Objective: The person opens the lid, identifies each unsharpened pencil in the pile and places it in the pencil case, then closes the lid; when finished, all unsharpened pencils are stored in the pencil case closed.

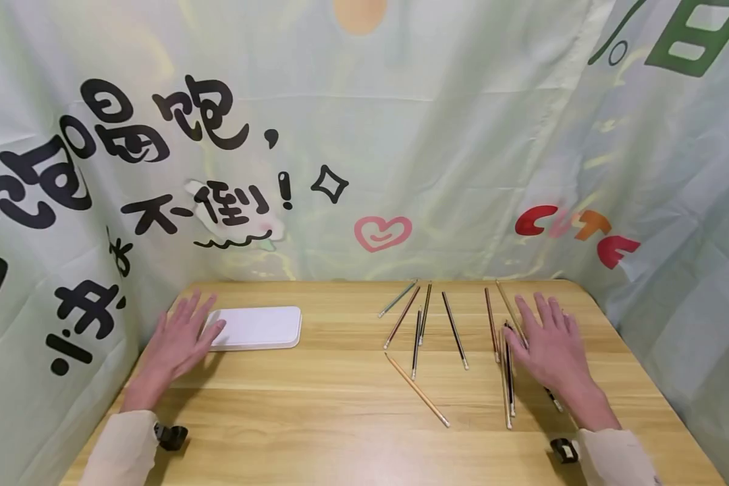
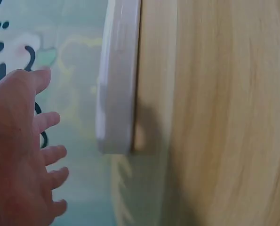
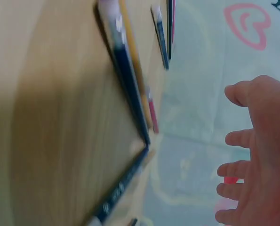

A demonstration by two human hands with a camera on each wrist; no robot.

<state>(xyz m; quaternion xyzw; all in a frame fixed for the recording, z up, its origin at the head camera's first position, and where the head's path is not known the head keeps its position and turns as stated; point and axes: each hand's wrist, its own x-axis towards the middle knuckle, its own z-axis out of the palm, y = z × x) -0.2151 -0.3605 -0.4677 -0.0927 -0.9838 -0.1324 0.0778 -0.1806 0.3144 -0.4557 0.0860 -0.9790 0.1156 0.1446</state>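
My left hand (image 1: 179,344) hovers palm down with spread fingers at the left end of a white flat box (image 1: 256,327); the left wrist view shows a gap between the hand (image 2: 22,150) and the box (image 2: 118,84). My right hand (image 1: 553,347), fingers spread and holding nothing, is above several pencils at the right, partly covering them. In the right wrist view the hand (image 3: 262,160) is apart from a dark pencil (image 3: 128,80). Toward the middle lie more pencils, among them a black one (image 1: 455,330), a teal one (image 1: 397,299) and a natural wood one (image 1: 417,390).
The wooden table (image 1: 316,432) ends at a printed cloth curtain (image 1: 316,135) behind it, which also hangs along both sides. Each wrist wears a small black device, one at the left (image 1: 171,437) and one at the right (image 1: 563,450).
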